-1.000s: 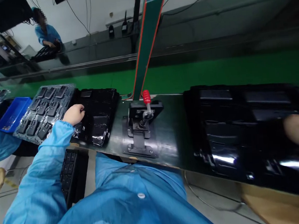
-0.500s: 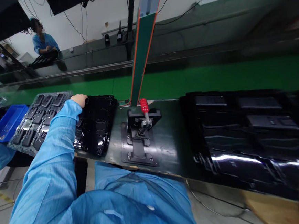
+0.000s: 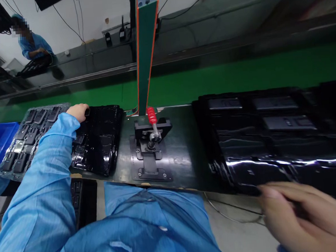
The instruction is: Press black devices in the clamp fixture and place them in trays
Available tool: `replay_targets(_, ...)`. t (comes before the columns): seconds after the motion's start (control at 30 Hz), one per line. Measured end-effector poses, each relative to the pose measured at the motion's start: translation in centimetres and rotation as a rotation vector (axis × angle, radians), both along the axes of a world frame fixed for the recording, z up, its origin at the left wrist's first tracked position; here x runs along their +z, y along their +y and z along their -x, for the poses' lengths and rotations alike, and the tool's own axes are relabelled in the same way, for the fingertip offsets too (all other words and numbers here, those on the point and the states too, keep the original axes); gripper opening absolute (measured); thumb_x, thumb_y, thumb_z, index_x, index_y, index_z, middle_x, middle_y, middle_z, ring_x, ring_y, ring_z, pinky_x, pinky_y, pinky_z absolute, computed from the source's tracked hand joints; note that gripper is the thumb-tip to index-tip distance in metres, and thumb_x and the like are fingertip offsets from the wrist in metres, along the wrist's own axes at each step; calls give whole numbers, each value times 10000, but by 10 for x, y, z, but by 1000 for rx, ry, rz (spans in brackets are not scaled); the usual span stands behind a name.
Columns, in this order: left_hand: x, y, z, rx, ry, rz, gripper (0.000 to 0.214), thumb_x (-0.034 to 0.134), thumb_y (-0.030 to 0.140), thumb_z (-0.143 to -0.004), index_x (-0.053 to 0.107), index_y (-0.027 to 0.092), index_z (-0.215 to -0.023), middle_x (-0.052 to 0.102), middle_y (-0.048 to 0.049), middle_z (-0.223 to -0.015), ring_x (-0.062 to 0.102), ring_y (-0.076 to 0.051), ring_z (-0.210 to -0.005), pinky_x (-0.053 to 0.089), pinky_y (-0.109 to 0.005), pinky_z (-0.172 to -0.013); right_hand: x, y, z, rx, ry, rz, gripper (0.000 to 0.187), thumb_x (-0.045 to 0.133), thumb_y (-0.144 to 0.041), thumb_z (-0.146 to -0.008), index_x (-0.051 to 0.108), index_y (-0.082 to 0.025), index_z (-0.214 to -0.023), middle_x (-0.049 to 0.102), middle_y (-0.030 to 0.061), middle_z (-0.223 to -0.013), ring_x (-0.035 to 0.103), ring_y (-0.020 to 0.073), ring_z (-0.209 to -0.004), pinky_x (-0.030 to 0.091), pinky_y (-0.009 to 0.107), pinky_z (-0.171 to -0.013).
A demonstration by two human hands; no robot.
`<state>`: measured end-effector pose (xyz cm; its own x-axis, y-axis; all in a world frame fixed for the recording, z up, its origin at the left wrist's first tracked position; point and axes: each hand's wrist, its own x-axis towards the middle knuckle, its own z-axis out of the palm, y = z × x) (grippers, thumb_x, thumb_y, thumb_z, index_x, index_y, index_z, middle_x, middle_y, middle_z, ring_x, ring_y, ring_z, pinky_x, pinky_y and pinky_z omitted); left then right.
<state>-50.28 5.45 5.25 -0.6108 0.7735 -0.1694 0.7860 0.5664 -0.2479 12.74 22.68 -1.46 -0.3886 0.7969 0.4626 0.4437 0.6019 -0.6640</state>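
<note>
My left hand (image 3: 79, 111) reaches to the far left corner of the black plastic tray (image 3: 103, 140). Its fingers are closed on a small black plastic part (image 3: 87, 112), mostly hidden by the hand. At the lower right, my right hand (image 3: 305, 216) is blurred by motion, in front of the right-hand black tray (image 3: 242, 149). Its thumb and fingers come together; whatever may be between them cannot be made out. Between the hands stands a toggle clamp fixture with a red handle (image 3: 151, 115) on a black base plate (image 3: 151, 170).
Clear blister trays of black parts (image 3: 30, 135) and a blue bin (image 3: 2, 143) lie to the left. Flat black devices (image 3: 288, 123) rest in the right tray. A green post (image 3: 145, 58) rises behind the fixture. Across the line sits a person in blue (image 3: 35, 45).
My right hand has come in from the right edge toward the middle, in front of the right tray. My left hand stays at the left tray's corner. The view has shifted slightly right.
</note>
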Motion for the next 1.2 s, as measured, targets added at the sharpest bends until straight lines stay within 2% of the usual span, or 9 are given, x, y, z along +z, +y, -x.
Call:
replay_targets(0.07, 12, 0, -10, -15, 9, -24, 674, 743, 210, -758, 634, 179, -1422, 673, -165, -1427, 668, -331, -1262, 525, -401, -1102, 1, -12, 11, 84, 19, -24, 102, 628, -477, -967, 642, -423, -882, 718, 119, -842, 719, 330, -726, 586, 573, -664)
replay_targets(0.17, 29, -7, -38, -33, 26, -135, 655, 746, 297, -783, 621, 151, -1409, 664, -169, -1383, 671, -328, -1228, 532, -396, -1101, -3, -32, 28, 289, 26, 46, 87, 636, -342, -980, 651, -400, -916, 731, 96, -846, 734, 305, -714, 606, 513, -625)
replay_targets(0.33, 36, -31, -127, -64, -28, -310, 544, 733, 357, -790, 677, 125, -1279, 709, -146, -1194, 689, -323, -1138, 564, -408, -1044, -16, -67, 68, 630, 55, 242, 83, 619, -272, -1000, 673, -335, -1006, 744, 71, -948, 747, 248, -758, 642, 419, -640)
replay_targets(0.53, 6, -49, -248, -84, -241, -379, 521, 737, 370, -806, 692, 134, -1269, 732, -136, -1147, 712, -310, -1076, 591, -413, -987, -30, -101, 120, 878, 28, 434, 371, 589, -264, -1026, 600, -300, -1394, 680, 127, -1323, 723, 184, -783, 680, 452, -814)
replay_targets(0.7, -35, -46, -314, -18, -364, -489, 482, 758, 366, -834, 689, 148, -1258, 739, -146, -1125, 726, -310, -1060, 608, -415, -950, -47, -122, 140, 872, 65, 532, 646, 579, -231, -998, 411, -285, -1620, 553, 163, -1507, 703, 160, -802, 669, 471, -930)
replay_targets(0.87, -70, -36, -339, 16, -474, -500, 393, 752, 349, -865, 729, 153, -1205, 748, -142, -1078, 731, -299, -988, 616, -410, -899, -65, -123, 135, 790, -15, 548, 704, 560, -180, -962, 396, -238, -1644, 530, 183, -1534, 710, 170, -818, 657, 475, -982)
replay_targets(0.97, -85, -30, -341, 51, -607, -538, 458, 794, 387, -861, 739, 138, -1242, 756, -153, -1124, 745, -284, -962, 623, -404, -890, -71, -110, 128, 726, -126, 478, 686, 569, -201, -961, 424, -199, -1632, 559, 193, -1521, 734, 249, -1034, 638, 500, -1031)
replay_targets(1.07, -97, -26, -341, 77, -703, -590, 503, 805, 370, -864, 731, 130, -1299, 747, -164, -1199, 753, -261, -952, 632, -389, -872, -69, -92, 127, 694, -279, 390, 685, 607, -248, -960, 450, -158, -1621, 585, 206, -1515, 662, 339, -1300, 594, 535, -1108)
replay_targets(1.2, -107, -20, -343, 89, -718, -622, 490, 799, 320, -870, 731, 126, -1314, 750, -154, -1174, 752, -249, -947, 633, -389, -886, -60, -69, 132, 701, -486, 295, 677, 623, -314, -986, 472, -109, -1613, 611, 221, -1493, 664, 373, -1307, 595, 521, -1095)
